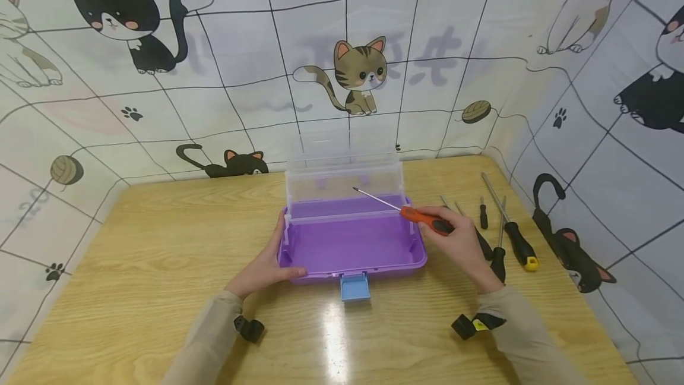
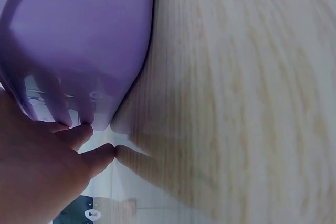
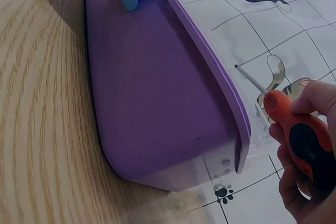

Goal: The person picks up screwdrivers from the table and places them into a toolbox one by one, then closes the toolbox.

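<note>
A purple plastic box (image 1: 350, 248) stands on the wooden table with its clear lid (image 1: 344, 180) raised at the back; its inside is bare. My left hand (image 1: 265, 260) holds the box's left end, thumb on the front rim and fingers along the side (image 2: 58, 161). In my right hand (image 1: 462, 242) is a screwdriver with an orange and black handle (image 3: 299, 135), gripped by that handle. Its thin metal shaft (image 1: 376, 199) points left over the box's right half, above the rim. A light blue latch (image 1: 355, 287) hangs from the front edge.
Several black-handled screwdrivers lie to the right of the box, among them a large one with a yellow end (image 1: 519, 245) and a short one (image 1: 483, 214). Behind the wooden table (image 1: 176, 242) and at its sides hangs white cloth with cat drawings (image 1: 240, 76).
</note>
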Demonstrator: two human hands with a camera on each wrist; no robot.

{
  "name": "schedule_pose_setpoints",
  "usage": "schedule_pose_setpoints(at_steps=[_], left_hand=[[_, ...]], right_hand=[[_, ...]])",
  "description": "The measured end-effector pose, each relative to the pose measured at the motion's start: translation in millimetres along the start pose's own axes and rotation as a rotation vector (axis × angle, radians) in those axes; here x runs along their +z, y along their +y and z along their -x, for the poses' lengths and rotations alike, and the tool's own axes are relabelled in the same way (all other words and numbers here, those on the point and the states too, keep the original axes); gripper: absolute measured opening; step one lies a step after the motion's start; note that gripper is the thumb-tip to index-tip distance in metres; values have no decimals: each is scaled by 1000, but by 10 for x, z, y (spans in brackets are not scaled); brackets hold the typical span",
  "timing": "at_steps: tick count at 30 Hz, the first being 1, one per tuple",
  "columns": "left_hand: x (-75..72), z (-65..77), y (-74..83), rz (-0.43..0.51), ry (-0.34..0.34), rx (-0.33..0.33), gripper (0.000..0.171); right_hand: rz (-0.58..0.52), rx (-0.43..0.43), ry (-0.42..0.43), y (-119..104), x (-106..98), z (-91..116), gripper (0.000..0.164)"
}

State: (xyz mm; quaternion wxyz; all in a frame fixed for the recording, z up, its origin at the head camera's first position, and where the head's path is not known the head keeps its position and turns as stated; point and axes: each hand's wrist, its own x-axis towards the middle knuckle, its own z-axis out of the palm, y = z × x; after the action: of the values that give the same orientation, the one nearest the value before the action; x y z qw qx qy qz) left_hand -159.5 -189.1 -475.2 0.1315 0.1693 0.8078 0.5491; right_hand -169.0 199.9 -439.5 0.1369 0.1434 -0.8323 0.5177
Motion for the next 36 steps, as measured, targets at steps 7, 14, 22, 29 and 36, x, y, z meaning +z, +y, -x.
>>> schedule_pose_setpoints(at_steps=[7, 14, 22, 29, 36], left_hand=[[-12, -4, 3, -29, 4, 9, 131], [-19, -24, -1, -39, -3, -3, 130], [-24, -25, -10, -26, -8, -9, 130], [-11, -13, -16, 2, -11, 5, 130], [-11, -1, -9, 15, -14, 16, 129]], right_hand=[[-52, -50, -41, -31, 61, -3, 30], [-106, -62, -81, -6, 126, -3, 29], [-56, -39, -138, -39, 145, -45, 29], [-64, -18, -241, -39, 142, -86, 29], [-71, -19, -284, -65, 148, -111, 31]])
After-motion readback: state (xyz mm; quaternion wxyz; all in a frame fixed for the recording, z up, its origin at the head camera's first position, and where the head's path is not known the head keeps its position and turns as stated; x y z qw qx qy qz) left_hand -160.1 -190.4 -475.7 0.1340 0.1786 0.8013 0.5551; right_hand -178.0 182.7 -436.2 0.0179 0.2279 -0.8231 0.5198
